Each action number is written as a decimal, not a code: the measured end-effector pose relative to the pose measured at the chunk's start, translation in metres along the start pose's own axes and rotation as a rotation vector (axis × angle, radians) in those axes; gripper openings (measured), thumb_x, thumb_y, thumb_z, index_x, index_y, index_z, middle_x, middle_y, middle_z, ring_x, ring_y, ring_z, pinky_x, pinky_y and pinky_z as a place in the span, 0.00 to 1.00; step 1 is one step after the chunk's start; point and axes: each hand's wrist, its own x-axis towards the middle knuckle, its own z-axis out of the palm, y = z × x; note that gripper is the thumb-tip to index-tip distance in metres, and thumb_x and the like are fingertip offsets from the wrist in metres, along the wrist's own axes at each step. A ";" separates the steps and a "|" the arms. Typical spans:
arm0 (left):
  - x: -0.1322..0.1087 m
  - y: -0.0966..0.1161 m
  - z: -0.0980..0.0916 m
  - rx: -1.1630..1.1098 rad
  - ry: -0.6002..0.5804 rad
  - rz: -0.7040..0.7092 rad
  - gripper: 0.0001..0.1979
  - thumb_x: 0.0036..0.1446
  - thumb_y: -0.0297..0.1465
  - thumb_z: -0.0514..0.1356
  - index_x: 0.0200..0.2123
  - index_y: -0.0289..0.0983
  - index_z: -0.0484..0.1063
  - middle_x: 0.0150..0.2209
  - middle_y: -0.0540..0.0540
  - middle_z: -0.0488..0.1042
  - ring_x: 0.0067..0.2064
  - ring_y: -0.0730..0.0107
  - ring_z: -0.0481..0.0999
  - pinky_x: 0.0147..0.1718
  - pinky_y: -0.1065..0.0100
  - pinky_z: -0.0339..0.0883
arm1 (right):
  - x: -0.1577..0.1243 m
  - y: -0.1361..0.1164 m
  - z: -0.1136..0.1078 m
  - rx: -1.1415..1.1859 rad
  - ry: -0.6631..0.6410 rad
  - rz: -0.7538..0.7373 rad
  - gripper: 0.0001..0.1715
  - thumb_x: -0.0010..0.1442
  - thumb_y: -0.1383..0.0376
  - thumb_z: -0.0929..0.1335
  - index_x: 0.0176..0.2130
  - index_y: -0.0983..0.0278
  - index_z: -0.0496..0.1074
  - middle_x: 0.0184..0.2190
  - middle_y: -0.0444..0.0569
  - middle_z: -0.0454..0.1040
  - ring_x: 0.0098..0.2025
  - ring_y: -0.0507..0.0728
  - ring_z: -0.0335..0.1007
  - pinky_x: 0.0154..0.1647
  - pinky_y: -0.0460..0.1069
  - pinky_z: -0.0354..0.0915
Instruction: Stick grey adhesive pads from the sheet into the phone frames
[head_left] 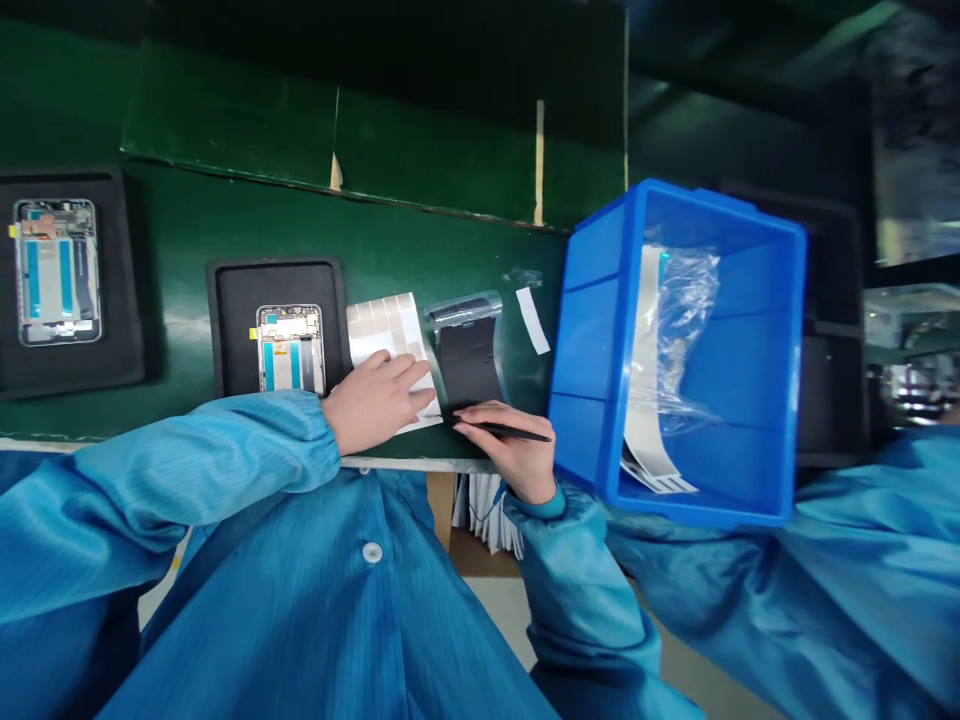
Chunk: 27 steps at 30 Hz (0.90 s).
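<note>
"Where's the sticker sheet (384,325) on this green bench (180,280)?"
"Under the left hand (379,400), palm down, fingers loosely spread."
"And the black sheet (471,360)?"
"Just right of it, long axis running away from the body. The right hand (525,462) is nearer, at its near end."
"Holding anything?"
"Pinching a slim black pen-like tool (517,432), tip by that sheet's near-left corner; contact I can't tell."

Blue bin (592,345), green tabletop (420,245), black tray (233,330), white sheet (389,328) with beige grid, tool (514,431) apparently black.
</note>
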 end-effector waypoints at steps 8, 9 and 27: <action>-0.007 -0.005 -0.008 -0.142 0.065 -0.014 0.15 0.67 0.28 0.55 0.55 0.38 0.73 0.57 0.40 0.72 0.56 0.58 0.70 0.51 0.58 0.62 | -0.007 -0.023 -0.003 0.020 0.063 -0.015 0.06 0.53 0.66 0.79 0.33 0.57 0.82 0.32 0.48 0.84 0.34 0.61 0.81 0.37 0.56 0.77; -0.011 -0.006 -0.013 -0.203 0.089 -0.029 0.15 0.68 0.28 0.55 0.55 0.38 0.73 0.56 0.41 0.73 0.56 0.60 0.71 0.52 0.59 0.62 | -0.007 -0.028 -0.001 0.023 0.070 -0.018 0.06 0.53 0.66 0.79 0.33 0.57 0.82 0.32 0.48 0.84 0.33 0.61 0.81 0.37 0.56 0.77; -0.078 -0.032 -0.041 -0.615 0.076 -0.189 0.06 0.63 0.31 0.62 0.36 0.39 0.80 0.41 0.47 0.78 0.43 0.66 0.73 0.44 0.64 0.66 | 0.011 -0.068 0.063 0.016 -0.038 0.017 0.07 0.52 0.61 0.79 0.34 0.57 0.82 0.32 0.48 0.84 0.35 0.61 0.82 0.38 0.55 0.80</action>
